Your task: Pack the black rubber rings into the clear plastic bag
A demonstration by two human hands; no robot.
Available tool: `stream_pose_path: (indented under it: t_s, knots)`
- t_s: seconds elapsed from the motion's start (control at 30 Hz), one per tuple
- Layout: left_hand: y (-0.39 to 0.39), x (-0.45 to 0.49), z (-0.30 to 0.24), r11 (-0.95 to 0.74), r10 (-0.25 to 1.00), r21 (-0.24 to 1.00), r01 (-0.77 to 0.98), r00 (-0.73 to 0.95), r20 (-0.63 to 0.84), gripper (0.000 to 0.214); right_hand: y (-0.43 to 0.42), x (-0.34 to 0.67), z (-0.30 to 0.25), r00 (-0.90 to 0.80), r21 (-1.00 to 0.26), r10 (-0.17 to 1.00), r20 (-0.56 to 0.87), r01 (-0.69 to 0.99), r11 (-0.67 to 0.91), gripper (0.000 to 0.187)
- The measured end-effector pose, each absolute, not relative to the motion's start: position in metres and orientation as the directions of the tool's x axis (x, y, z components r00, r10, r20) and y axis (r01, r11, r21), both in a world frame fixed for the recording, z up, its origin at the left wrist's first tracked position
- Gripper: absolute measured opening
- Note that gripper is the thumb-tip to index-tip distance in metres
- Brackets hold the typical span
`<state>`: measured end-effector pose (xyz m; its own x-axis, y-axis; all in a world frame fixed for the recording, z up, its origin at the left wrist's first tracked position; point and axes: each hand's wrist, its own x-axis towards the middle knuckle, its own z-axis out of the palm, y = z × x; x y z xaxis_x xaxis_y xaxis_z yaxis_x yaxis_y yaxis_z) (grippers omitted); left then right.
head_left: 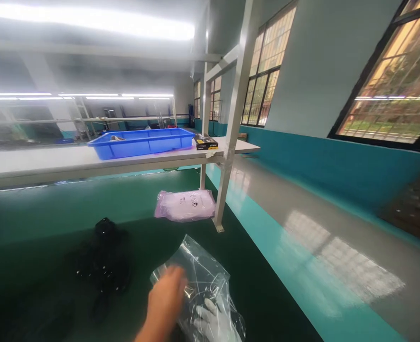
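Observation:
My left hand, bare and blurred by motion, is closed on the upper left part of a clear plastic bag. The bag hangs crumpled over the dark green floor, low in the head view. Through its film show the spread white-gloved fingers of my right hand. Whether these fingers are inside the bag or behind it, I cannot tell. The right wrist is out of frame.
A white workbench with a metal post stands ahead, holding a blue plastic bin and a small dark box. On the floor lie a pinkish wrapped package and, at left, a glossy black heap.

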<state>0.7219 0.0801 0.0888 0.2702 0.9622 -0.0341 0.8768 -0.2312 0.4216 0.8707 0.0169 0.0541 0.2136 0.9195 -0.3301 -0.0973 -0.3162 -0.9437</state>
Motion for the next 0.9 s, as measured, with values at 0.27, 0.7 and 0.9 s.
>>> stream_pose_path:
  t_s: [0.27, 0.7, 0.9]
  knots:
    - [0.138, 0.687, -0.031, -0.175, 0.970, 0.286, 0.942, 0.215, -0.117, 0.052, 0.007, 0.937, -0.007, 0.493, -0.953, 0.817, -0.299, -0.103, -0.286, 0.062]
    - [0.141, 0.637, -0.032, 0.113, 0.886, 0.331, 0.937, 0.056, -0.461, 0.033, 0.010, 0.975, -0.015, 0.488, -0.855, 0.733, -0.474, -0.453, -0.252, 0.079]
    - [0.179, 0.638, -0.026, 0.214, 0.865, 0.471, 0.856, 0.058, -0.498, 0.041, 0.023, 0.990, -0.009, 0.461, -0.757, 0.632, -0.623, -0.557, -0.341, 0.094]
